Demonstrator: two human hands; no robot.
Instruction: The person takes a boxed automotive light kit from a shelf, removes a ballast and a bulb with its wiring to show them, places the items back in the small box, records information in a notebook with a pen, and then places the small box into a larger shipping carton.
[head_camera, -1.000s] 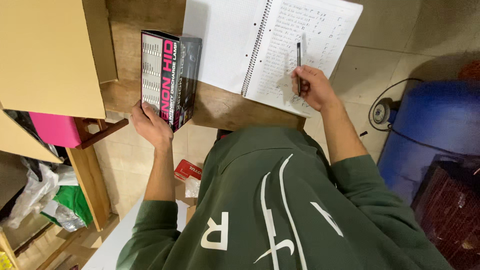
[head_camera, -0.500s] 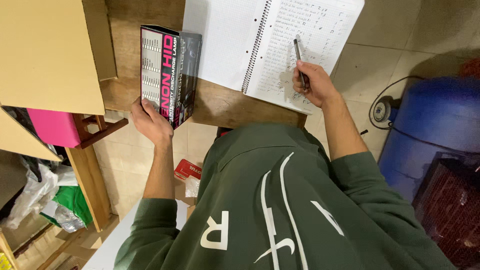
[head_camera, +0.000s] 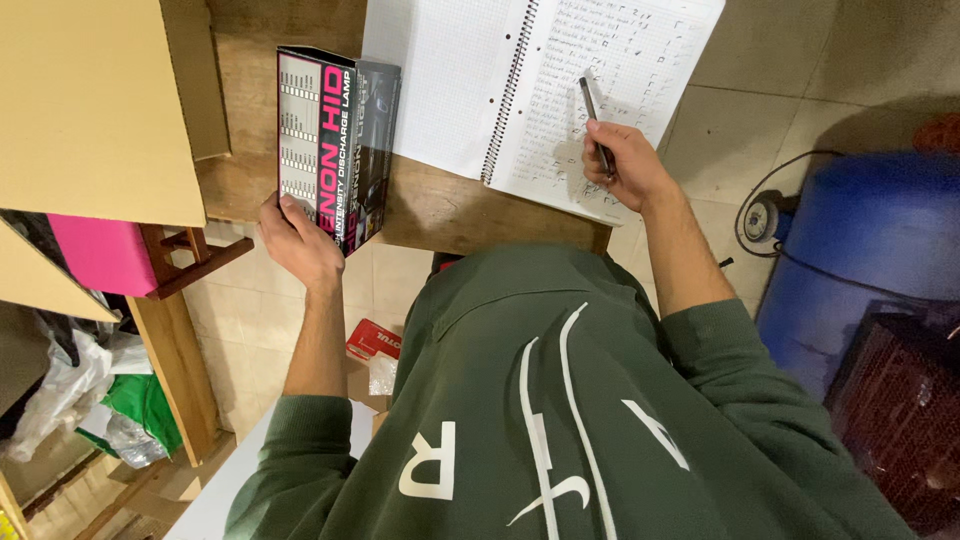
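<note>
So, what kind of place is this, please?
Probably a storeroom or workshop stock corner: cardboard cartons on wooden shelving, a blue drum on the tiled floor, and a handwritten list in a spiral notebook beside a boxed product.

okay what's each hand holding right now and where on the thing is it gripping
The left hand grips the black and pink box at its near bottom end. The right hand holds a pen by its lower barrel, over the notebook.

- The spiral notebook (head_camera: 540, 80) runs off the top edge.
- Its handwriting is too small to read.
- The green sweatshirt (head_camera: 560, 420) hides the desk's (head_camera: 440, 205) near edge.
</note>
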